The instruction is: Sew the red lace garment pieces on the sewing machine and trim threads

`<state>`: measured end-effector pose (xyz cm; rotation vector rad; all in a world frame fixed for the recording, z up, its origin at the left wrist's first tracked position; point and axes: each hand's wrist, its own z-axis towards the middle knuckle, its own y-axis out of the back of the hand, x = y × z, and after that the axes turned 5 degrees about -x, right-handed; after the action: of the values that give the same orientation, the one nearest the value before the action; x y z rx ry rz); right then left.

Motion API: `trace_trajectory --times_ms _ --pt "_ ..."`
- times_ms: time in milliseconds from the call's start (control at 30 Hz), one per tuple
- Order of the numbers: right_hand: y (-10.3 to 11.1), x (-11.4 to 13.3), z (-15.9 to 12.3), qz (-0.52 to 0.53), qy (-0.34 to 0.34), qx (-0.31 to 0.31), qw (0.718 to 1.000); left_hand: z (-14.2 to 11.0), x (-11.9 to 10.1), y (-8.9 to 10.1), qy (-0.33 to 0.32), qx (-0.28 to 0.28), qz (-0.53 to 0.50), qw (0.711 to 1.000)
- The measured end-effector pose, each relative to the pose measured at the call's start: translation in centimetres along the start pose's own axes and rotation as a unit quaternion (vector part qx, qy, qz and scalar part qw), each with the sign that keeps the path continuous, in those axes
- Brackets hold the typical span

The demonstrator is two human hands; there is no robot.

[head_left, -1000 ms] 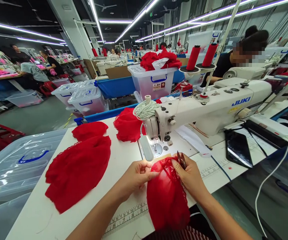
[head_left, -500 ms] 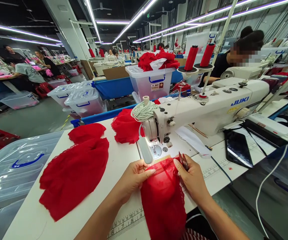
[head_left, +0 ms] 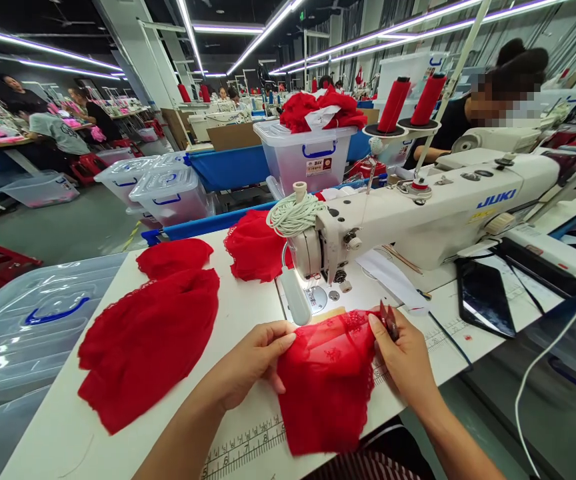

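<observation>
A sheer red lace fabric piece is stretched between my two hands at the table's front edge, its lower part hanging down. My left hand pinches the upper left corner between thumb and fingers. At the upper right corner my right hand grips the fabric, and small dark thread snips are tucked in the same hand, tips pointing up. Just beyond the fabric stands a white sewing machine, with its needle area over the metal plate. Some fingers of both hands are hidden.
Red fabric pieces lie on the white table at left, and another beside the machine head. A black phone rests at right near a white cable. Lidded plastic bins stand left; a co-worker sits behind the machine.
My hands have moved apart, the left slightly leftward and the right rightward, spreading the red fabric wider. Its lower end has risen. The view has shifted slightly.
</observation>
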<state>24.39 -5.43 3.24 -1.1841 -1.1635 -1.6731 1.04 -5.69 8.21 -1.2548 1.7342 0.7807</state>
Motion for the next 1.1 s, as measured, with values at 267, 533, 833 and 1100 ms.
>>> trace_trajectory --times_ms 267,533,833,1100 --pt "0.9 -0.5 -0.3 -0.326 0.1 0.011 0.94 0.7 0.9 -1.7 -0.038 -0.096 0.012 0.995" --pt "0.0 2.2 -2.0 -0.212 0.23 0.08 0.946 0.4 0.8 -2.6 -0.066 -0.083 -0.063 0.992" --pt "-2.4 1.2 -3.0 -0.275 0.332 -0.007 0.902 0.6 0.9 -2.8 -0.058 -0.077 -0.109 0.989" --pt "-2.7 1.8 -3.1 -0.283 0.369 -0.006 0.885 0.5 1.1 -2.7 -0.054 -0.089 -0.106 0.989"
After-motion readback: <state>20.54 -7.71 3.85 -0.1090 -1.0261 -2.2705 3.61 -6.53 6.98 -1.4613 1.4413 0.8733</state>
